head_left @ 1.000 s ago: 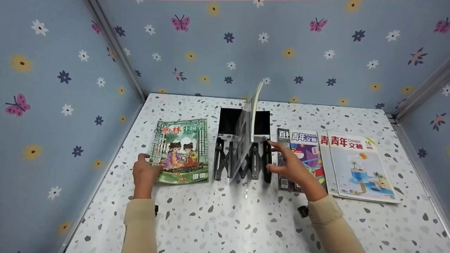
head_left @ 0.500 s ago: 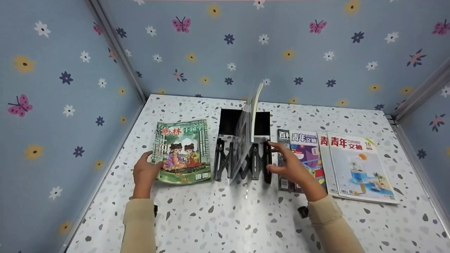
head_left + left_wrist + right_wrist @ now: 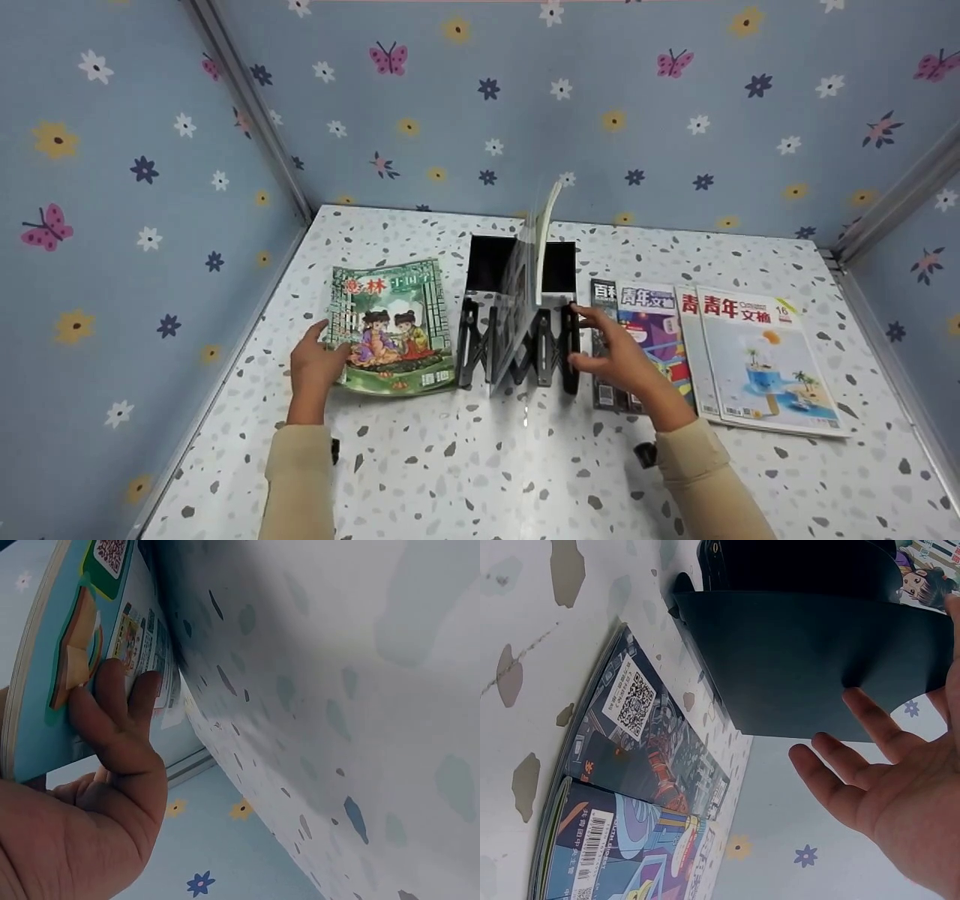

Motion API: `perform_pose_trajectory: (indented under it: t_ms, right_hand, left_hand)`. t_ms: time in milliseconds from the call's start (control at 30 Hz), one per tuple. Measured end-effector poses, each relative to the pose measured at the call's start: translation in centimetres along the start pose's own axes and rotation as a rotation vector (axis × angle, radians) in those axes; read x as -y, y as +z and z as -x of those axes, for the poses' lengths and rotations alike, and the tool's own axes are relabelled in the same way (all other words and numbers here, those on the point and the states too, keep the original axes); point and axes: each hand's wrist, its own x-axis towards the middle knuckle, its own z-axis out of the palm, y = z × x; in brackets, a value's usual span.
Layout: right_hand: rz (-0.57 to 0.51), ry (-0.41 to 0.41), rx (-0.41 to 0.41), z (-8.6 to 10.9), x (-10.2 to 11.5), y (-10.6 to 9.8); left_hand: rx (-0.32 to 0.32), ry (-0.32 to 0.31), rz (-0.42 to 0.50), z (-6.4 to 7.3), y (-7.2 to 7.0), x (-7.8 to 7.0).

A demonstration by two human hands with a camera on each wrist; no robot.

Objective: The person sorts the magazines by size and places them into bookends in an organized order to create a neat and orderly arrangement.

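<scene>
Left of a black folding rack (image 3: 795, 660), the left hand (image 3: 319, 367) is pinching a green paper magazine (image 3: 394, 330), its top and long side pointing away. The right hand (image 3: 621, 360) is touching the rack with straight fingers.

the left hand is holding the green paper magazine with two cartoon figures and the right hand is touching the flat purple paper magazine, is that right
One thing is off: the right hand touches the upright, flat black side panel of the black folding rack, not the purple magazine, as the right wrist view shows. The left hand does hold the green magazine.
</scene>
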Motion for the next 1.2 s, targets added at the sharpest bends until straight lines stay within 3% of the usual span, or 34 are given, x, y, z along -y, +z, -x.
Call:
perform_pose_trajectory:
  t_ms: [300, 567, 933, 1200]
  right_hand:
    - [0.0, -0.011, -0.004, 0.1, 0.0, 0.0]
    - [-0.014, -0.048, -0.011, -0.1, 0.0, -0.1]
    - [-0.001, -0.028, -0.009, 0.1, -0.1, 0.0]
    - [-0.003, -0.024, -0.008, 0.0, 0.1, 0.0]
  left_hand:
    - [-0.241, 0.056, 0.079, 1.4, 1.2, -0.3]
    - [-0.359, 0.146, 0.202, 4.0, 1.4, -2.0]
    - [-0.553, 0.35, 0.2, 6.9, 1.2, -4.6]
    - [-0.661, 0.581, 0.265, 8.8, 1.6, -6.5]
